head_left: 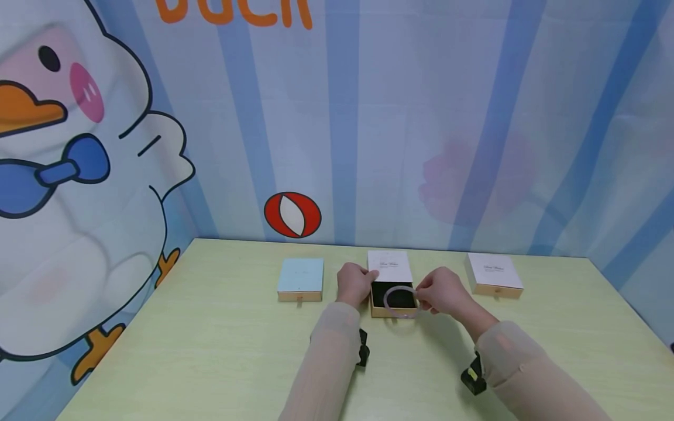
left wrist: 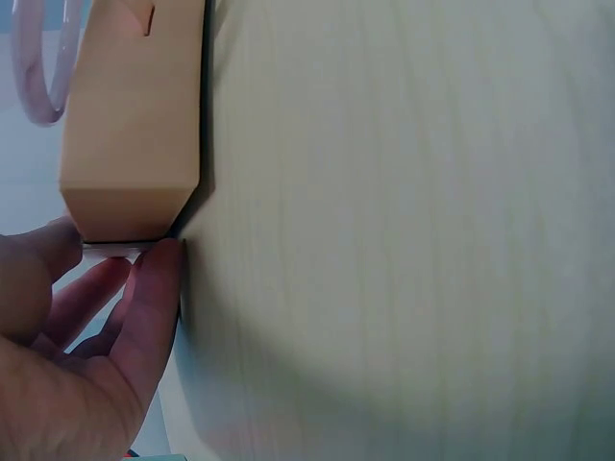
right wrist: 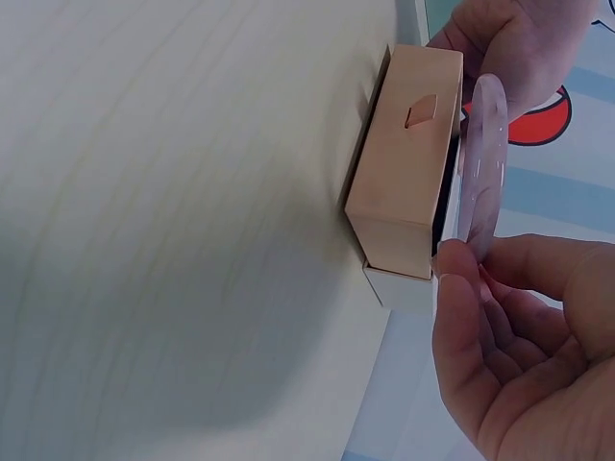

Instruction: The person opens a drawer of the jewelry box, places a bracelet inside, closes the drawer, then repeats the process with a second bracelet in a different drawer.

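Note:
A drawer-style gift box with a white sleeve (head_left: 389, 266) stands mid-table, its tan drawer (head_left: 394, 313) pulled out toward me and lined in black. My left hand (head_left: 356, 283) grips the box's left side, thumb on top near the sleeve's front edge; in the left wrist view its fingers (left wrist: 144, 317) lie along the side. Just above the drawer is a pale pink translucent bangle (head_left: 388, 301), tilted, its right edge pinched between thumb and forefinger of my right hand (head_left: 444, 290). In the right wrist view the bangle (right wrist: 483, 173) stands edge-on beside the drawer's opening.
A light blue box (head_left: 301, 275) with a tan front lies to the left, closed. Another white box (head_left: 494, 272) sits to the right, closed too. Behind the pale wood-grain table (head_left: 221, 351) hangs a blue striped cloth (head_left: 389, 117) with a cartoon duck.

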`<state>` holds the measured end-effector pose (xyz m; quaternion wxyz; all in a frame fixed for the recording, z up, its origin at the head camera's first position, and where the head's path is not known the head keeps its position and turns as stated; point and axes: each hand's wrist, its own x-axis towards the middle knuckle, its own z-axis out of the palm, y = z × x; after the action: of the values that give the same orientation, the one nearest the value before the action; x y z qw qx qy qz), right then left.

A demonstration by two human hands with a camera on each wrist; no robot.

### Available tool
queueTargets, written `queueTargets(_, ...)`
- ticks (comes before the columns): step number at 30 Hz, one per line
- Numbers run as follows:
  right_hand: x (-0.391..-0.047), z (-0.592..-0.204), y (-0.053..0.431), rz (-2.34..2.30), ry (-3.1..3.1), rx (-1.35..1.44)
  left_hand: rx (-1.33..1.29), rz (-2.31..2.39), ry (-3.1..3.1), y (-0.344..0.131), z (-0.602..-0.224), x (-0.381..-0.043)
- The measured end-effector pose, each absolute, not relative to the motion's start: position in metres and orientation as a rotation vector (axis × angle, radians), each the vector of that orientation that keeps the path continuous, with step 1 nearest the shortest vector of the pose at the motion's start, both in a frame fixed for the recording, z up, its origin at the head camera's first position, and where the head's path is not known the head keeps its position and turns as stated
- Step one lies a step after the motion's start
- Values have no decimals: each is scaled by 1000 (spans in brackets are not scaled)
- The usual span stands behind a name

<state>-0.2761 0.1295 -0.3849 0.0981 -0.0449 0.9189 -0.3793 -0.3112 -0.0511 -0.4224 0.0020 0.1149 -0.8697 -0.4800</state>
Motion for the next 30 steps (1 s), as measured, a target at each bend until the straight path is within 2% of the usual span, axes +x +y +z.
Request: queueTargets(30,-282,-380,120,-995,2783,-108,363,-1514,-2734,-51,-423,-312)
